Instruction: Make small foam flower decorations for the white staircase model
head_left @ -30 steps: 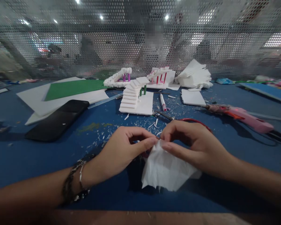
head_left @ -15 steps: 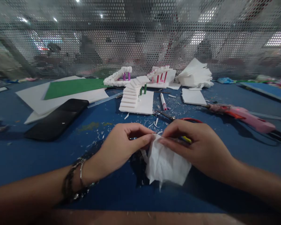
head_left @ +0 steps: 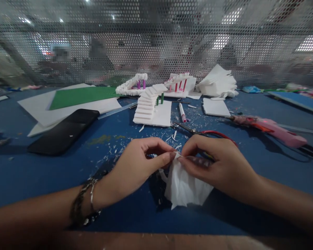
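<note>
A thin white tissue [head_left: 186,191] hangs in loose folds between my hands, above the blue table. My left hand [head_left: 142,158] pinches its top edge between thumb and fingertips. Close beside it, my right hand [head_left: 219,163] grips the same edge with thumb and forefinger, the other fingers curled behind. Scissors [head_left: 211,133] with red handles lie just beyond my right hand, which partly covers them. Past the hands stands a small white model staircase [head_left: 146,108] with green posts on a white base.
A black phone [head_left: 65,132] lies left, near green and white sheets [head_left: 85,97]. A pink glue gun [head_left: 273,130] lies right. Behind are a marker [head_left: 182,113], two more models, a white pad [head_left: 216,107] and stacked tissues [head_left: 217,83]. A perforated metal screen [head_left: 156,45] rises at the back.
Both hands have shifted slightly right, still pinching the tissue. Its lower folds hang differently, and more of the scissors' red handle shows.
</note>
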The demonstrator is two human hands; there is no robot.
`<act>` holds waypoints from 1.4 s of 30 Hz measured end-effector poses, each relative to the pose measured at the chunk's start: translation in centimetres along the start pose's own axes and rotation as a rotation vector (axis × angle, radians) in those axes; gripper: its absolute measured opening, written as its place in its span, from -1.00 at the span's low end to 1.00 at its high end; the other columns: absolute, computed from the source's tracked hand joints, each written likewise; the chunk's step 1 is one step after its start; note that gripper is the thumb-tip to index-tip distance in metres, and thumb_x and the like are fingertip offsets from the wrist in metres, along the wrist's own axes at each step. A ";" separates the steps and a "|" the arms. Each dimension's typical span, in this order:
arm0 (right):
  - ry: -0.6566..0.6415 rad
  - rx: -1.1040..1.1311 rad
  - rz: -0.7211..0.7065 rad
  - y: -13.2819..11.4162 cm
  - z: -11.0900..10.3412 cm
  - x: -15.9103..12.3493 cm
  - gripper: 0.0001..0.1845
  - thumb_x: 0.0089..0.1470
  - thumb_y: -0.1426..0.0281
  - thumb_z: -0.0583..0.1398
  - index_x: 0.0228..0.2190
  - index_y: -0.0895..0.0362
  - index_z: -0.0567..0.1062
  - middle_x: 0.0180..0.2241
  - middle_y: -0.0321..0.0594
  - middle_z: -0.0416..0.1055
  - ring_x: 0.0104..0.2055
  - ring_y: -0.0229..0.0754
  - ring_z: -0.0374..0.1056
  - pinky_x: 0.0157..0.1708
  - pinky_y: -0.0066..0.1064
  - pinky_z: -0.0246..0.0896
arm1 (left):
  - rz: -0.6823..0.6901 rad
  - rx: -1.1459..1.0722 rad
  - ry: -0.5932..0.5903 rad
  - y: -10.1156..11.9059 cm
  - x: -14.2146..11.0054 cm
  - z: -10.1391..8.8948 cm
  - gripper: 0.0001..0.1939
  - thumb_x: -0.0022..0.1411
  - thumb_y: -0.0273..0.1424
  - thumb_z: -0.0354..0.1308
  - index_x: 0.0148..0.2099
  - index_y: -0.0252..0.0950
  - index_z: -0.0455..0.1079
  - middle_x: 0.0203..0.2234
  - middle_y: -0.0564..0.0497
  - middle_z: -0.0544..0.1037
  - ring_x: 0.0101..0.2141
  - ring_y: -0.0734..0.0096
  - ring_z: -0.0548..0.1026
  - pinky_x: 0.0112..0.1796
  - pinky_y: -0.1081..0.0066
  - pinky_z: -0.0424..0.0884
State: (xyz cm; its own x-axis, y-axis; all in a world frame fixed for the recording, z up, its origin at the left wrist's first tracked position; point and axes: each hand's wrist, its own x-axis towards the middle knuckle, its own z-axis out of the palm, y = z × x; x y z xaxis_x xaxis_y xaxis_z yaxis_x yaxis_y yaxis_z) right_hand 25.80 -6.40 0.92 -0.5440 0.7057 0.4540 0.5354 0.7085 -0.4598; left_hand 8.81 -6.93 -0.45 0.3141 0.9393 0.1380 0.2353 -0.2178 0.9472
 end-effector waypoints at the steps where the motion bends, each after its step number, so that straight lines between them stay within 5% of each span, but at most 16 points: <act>1: 0.006 0.020 0.013 0.1 0.1 0.0 -0.91 -0.15 0.57 0.14 -0.56 0.17 0.32 -0.63 -0.40 0.32 -0.60 -0.43 0.21 -0.60 -0.65 0.10 | 0.002 -0.003 0.000 0.0 0.0 0.0 -0.94 0.03 -0.51 0.10 -0.42 -0.34 0.41 -0.56 0.13 0.47 -0.53 0.61 0.38 -0.49 0.67 0.29; 6: -0.029 0.104 0.020 0.4 0.2 0.0 -0.84 -0.09 0.53 0.12 -0.37 0.14 0.38 -0.48 -0.33 0.42 -0.48 -0.37 0.31 -0.53 -0.62 0.17 | 0.015 -0.016 -0.011 -0.2 0.0 -0.1 -0.94 0.03 -0.53 0.09 -0.44 -0.34 0.39 -0.59 0.15 0.44 -0.54 0.64 0.36 -0.50 0.69 0.27; 26: -0.042 0.130 0.078 0.2 0.1 0.2 -0.92 -0.06 0.49 0.12 -0.56 0.16 0.31 -0.62 -0.38 0.31 -0.58 -0.42 0.21 -0.60 -0.64 0.11 | 0.036 0.028 -0.007 0.0 -0.2 0.0 -0.93 0.05 -0.47 0.11 -0.40 -0.32 0.42 -0.51 0.11 0.51 -0.46 0.56 0.42 -0.45 0.65 0.32; 42: -0.025 0.392 0.101 0.4 0.3 0.0 -0.93 0.01 0.52 0.08 -0.40 0.15 0.26 -0.49 -0.35 0.31 -0.46 -0.42 0.29 -0.48 -0.66 0.22 | 0.026 -0.016 0.008 -0.1 -0.1 0.1 -0.90 0.04 -0.43 0.12 -0.32 -0.31 0.35 -0.46 0.09 0.47 -0.45 0.56 0.40 -0.46 0.63 0.31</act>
State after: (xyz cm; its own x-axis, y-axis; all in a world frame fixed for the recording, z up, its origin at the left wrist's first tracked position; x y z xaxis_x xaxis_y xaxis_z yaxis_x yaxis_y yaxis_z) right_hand 25.79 -6.09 0.51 -0.5196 0.7676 0.3753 0.3025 0.5761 -0.7594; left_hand 8.88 -7.04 -0.54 0.3130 0.9353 0.1650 0.2126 -0.2383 0.9476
